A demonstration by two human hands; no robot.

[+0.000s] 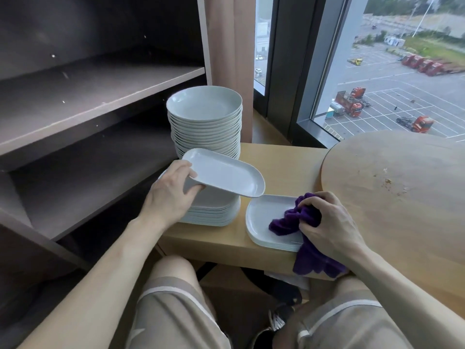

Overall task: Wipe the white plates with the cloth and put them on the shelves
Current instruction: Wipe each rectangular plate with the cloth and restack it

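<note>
My left hand (173, 190) grips the near end of a white oblong plate (226, 172), holding it tilted above a stack of oblong plates (214, 212). My right hand (329, 222) is closed on a bunched purple cloth (294, 220) that rests on a short pile of oblong plates (261, 220) to the right of the stack. The cloth's tail hangs over the table's front edge. Behind stands a tall stack of round white plates (203, 107). The dark shelves (100, 94) at the left hold nothing.
The plates stand on a light wooden side table (281, 159). A round wooden tabletop (402, 187) lies at the right, close to my right hand. A curtain (231, 46) and a window (392, 71) are behind. My knees are below the table edge.
</note>
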